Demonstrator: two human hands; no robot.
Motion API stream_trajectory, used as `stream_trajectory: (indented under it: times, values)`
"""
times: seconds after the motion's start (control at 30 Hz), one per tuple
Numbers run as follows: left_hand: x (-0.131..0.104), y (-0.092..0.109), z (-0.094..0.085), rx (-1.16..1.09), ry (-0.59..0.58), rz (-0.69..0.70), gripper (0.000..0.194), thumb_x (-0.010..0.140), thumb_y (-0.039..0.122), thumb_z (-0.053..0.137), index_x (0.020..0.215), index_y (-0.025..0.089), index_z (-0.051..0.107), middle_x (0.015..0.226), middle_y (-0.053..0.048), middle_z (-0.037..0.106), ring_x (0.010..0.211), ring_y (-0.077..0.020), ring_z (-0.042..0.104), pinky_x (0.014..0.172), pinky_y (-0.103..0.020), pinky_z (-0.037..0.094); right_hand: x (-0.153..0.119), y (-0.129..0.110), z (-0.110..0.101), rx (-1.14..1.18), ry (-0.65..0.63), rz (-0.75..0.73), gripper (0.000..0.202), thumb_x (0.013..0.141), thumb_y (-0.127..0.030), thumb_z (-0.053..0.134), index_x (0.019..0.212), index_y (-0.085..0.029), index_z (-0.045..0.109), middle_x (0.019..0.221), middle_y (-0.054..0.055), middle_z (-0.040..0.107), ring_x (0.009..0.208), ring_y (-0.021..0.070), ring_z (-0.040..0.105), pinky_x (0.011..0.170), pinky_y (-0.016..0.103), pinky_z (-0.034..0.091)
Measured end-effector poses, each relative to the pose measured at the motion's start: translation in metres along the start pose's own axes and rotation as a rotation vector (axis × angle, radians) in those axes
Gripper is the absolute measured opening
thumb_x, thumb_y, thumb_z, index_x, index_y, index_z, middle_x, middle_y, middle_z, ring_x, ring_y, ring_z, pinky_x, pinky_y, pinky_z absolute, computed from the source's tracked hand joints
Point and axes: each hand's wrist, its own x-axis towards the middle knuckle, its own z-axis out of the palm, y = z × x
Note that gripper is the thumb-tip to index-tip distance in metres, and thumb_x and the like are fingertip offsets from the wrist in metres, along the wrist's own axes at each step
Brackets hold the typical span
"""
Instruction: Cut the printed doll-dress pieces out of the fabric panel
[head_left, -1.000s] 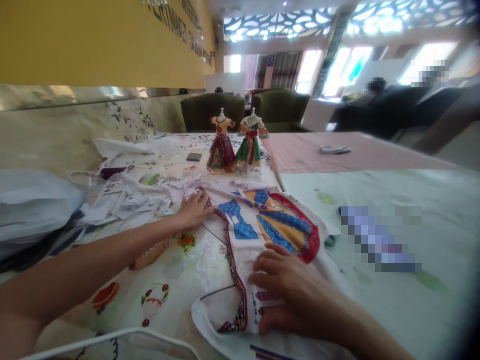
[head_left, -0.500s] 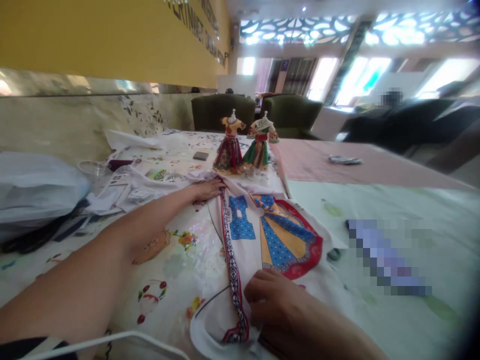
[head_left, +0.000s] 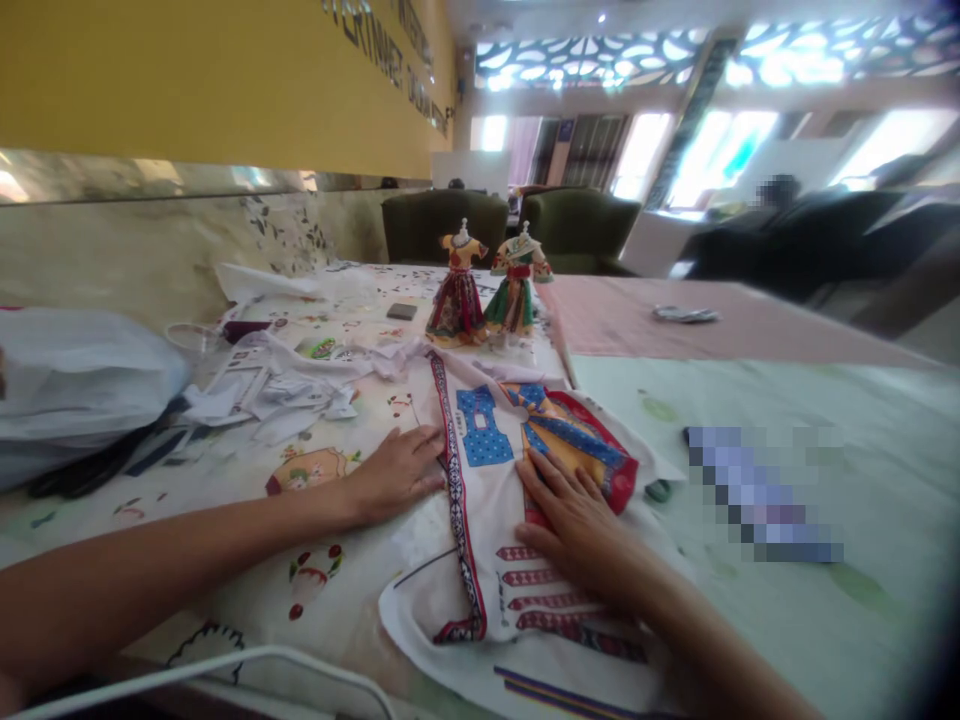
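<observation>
A printed white cloth (head_left: 486, 500) lies spread on the table, with a blue dotted bodice shape (head_left: 486, 427), a fan of blue and yellow panels edged in red, and red strips lower down. Along its left side runs a patterned border (head_left: 459, 520). My left hand (head_left: 401, 470) rests with fingers stretched, the tips at that border. My right hand (head_left: 566, 500) lies flat on the cloth, fingers spread over the fan shape. Neither hand grips anything.
Two small dress forms in doll dresses (head_left: 456, 295) (head_left: 516, 290) stand beyond the cloth. White scraps (head_left: 285, 395) and a plastic bag (head_left: 82, 390) lie at left. A blurred-out purple object (head_left: 757, 495) is at right; a white cable (head_left: 277, 655) crosses the front.
My left hand has come back from the cloth's far end to beside the border. My right hand has moved forward and opened flat, uncovering the red strips near the front.
</observation>
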Motion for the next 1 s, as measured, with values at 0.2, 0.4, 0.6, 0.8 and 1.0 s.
stream_trajectory:
  times: [0.2,0.4,0.6,0.8,1.0]
  values:
    - [0.005,-0.029,-0.029,0.079,-0.136,0.017,0.027,0.1,0.037,0.052,0.117,0.022,0.065,0.144,-0.013,0.06,0.133,-0.0307,0.055,0.116,-0.056,0.034,0.004,0.018,0.003,-0.017,0.016,-0.038,0.072,0.103,-0.052,0.045,0.165,-0.018,0.028,0.173,0.016,0.019,0.159,0.0366,0.015,0.126,0.063,0.019]
    - [-0.007,-0.006,-0.035,0.111,-0.074,-0.092,0.04,0.104,0.034,0.04,0.132,0.014,0.059,0.141,-0.02,0.061,0.135,-0.0301,0.053,0.119,-0.05,0.032,0.0,0.01,-0.007,-0.047,0.041,-0.06,0.072,0.104,-0.051,0.046,0.165,-0.018,0.027,0.172,0.015,0.02,0.16,0.0334,0.011,0.127,0.062,0.011]
    - [-0.036,0.038,-0.025,0.031,-0.343,-0.129,0.085,0.099,0.067,0.035,0.164,0.015,0.02,0.172,-0.019,0.014,0.16,-0.0336,0.014,0.126,-0.058,0.015,-0.003,-0.011,-0.008,-0.058,-0.021,-0.165,0.086,0.1,-0.066,0.046,0.165,-0.015,0.024,0.172,0.018,0.014,0.16,0.033,0.009,0.127,0.059,0.012]
    - [-0.063,0.063,-0.034,0.077,-0.253,-0.246,0.077,0.1,0.055,0.043,0.161,0.01,0.029,0.17,-0.024,0.017,0.158,-0.0387,0.018,0.123,-0.061,0.023,0.0,-0.005,0.006,-0.098,-0.012,-0.143,0.082,0.102,-0.066,0.041,0.165,-0.017,0.025,0.172,0.015,0.014,0.16,0.0322,0.011,0.127,0.059,0.013]
    - [-0.107,0.09,-0.017,-0.081,-0.253,0.099,0.073,0.102,0.063,0.035,0.159,0.018,0.036,0.165,-0.018,0.038,0.153,-0.0341,0.035,0.125,-0.065,0.014,0.006,0.014,0.027,-0.094,0.107,-0.187,0.079,0.1,-0.068,0.039,0.164,-0.021,0.03,0.172,0.014,0.021,0.158,0.0356,0.018,0.126,0.062,0.021]
